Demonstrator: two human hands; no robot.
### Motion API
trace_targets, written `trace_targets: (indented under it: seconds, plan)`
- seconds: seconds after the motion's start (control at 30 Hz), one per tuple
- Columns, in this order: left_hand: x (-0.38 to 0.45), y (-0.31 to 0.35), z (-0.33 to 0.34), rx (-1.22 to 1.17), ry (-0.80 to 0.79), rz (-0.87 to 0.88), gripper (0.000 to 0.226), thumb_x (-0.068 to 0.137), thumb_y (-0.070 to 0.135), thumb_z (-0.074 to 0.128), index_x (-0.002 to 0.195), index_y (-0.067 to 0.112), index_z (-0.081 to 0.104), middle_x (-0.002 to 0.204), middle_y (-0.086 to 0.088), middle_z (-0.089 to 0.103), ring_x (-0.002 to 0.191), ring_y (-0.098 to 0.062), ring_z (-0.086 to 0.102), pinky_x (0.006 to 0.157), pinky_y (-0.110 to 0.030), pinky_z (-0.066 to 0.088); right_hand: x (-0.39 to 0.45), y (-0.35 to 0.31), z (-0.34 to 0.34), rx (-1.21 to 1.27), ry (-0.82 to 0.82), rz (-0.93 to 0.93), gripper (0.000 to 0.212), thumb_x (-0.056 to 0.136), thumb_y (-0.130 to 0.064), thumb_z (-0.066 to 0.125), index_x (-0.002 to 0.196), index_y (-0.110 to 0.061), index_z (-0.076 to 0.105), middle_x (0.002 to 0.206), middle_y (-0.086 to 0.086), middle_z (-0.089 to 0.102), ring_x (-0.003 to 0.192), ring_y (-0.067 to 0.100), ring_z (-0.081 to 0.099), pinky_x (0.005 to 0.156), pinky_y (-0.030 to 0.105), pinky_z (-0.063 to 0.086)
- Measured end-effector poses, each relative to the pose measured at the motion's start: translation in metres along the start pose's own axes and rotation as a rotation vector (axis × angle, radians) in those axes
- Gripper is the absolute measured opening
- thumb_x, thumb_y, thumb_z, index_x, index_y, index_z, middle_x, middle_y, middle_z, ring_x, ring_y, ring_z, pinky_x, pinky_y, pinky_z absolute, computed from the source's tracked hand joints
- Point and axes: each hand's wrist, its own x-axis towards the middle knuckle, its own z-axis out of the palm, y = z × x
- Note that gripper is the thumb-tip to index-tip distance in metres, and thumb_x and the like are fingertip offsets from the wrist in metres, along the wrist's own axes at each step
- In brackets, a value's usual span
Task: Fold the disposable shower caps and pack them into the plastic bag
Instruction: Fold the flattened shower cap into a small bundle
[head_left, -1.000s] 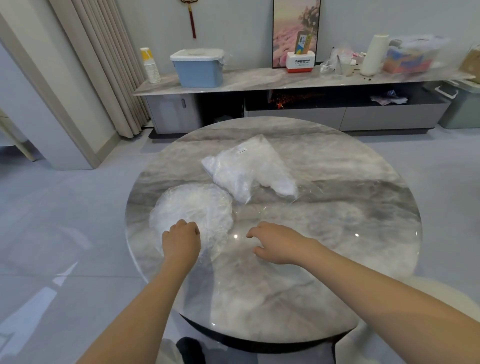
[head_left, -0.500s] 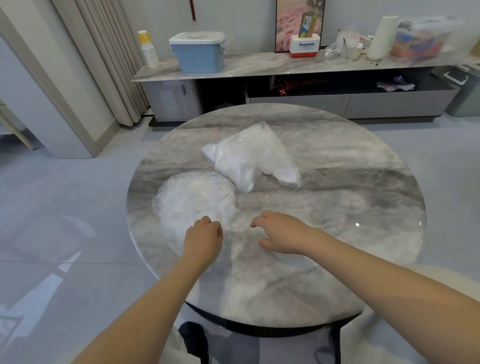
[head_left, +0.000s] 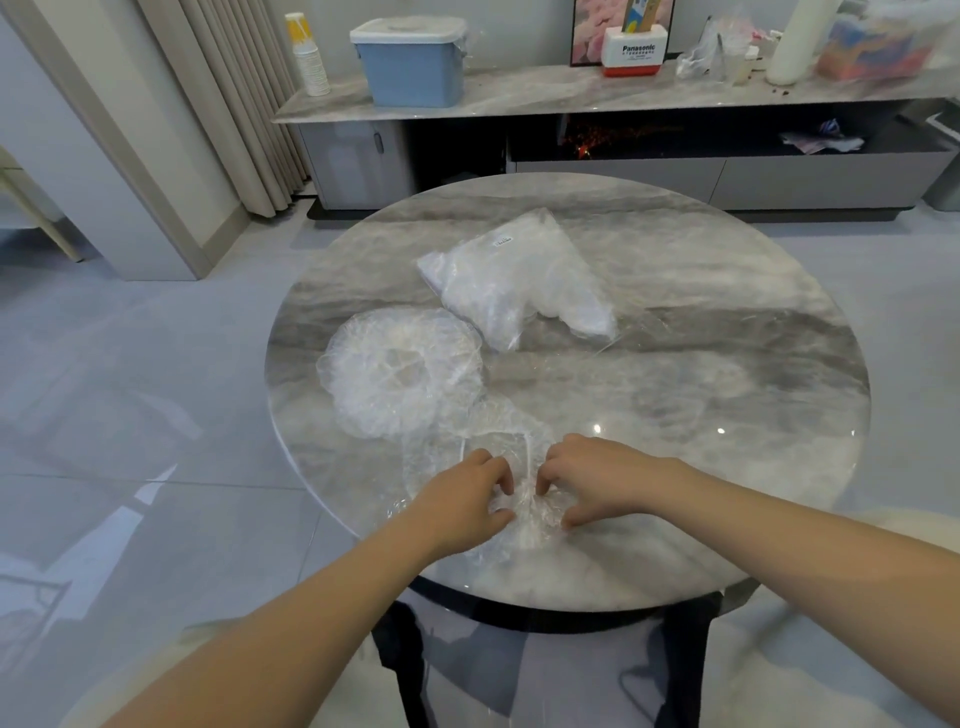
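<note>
A clear shower cap (head_left: 511, 457) lies crumpled on the near part of the round marble table (head_left: 727, 415). My left hand (head_left: 457, 499) and my right hand (head_left: 597, 480) pinch its bunched plastic between fingers and thumbs, close together. More spread-out shower caps (head_left: 397, 371) lie flat in a ring shape to the left. A clear plastic bag (head_left: 519, 278) with white folded caps inside lies further back, near the table's middle.
Behind the table stands a long low cabinet (head_left: 623, 171) carrying a blue box (head_left: 410, 60), paper cups (head_left: 306, 54), a red-white box and other items. Curtains (head_left: 228, 104) hang at the left. Grey tiled floor surrounds the table.
Both hands came together toward the near table edge and took hold of one cap, pulling it off the flat pile. The camera tilted down.
</note>
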Motion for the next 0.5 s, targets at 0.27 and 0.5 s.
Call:
trace_targets:
  seconds: [0.27, 0.5]
  plan:
    - [-0.015, -0.001, 0.013, 0.137, -0.100, 0.109, 0.043, 0.076, 0.048, 0.071, 0.108, 0.021, 0.059, 0.124, 0.005, 0.043, 0.115, -0.012, 0.039, 0.096, -0.024, 0.036, 0.007, 0.002, 0.021, 0.029, 0.138, -0.016, 0.023, 0.081, -0.030, 0.067, 0.102, -0.023, 0.063, 0.106, -0.003, 0.050, 0.099, 0.014, 0.045, 0.073, 0.024, 0.035]
    - [-0.017, 0.000, 0.017, 0.166, -0.081, 0.113, 0.065, 0.073, 0.055, 0.071, 0.123, 0.020, 0.048, 0.130, 0.004, 0.038, 0.118, -0.014, 0.036, 0.099, -0.024, 0.034, 0.007, 0.002, 0.028, 0.033, 0.195, -0.066, 0.011, 0.084, -0.028, 0.061, 0.085, -0.018, 0.066, 0.101, -0.006, 0.053, 0.094, 0.010, 0.040, 0.077, 0.021, 0.035]
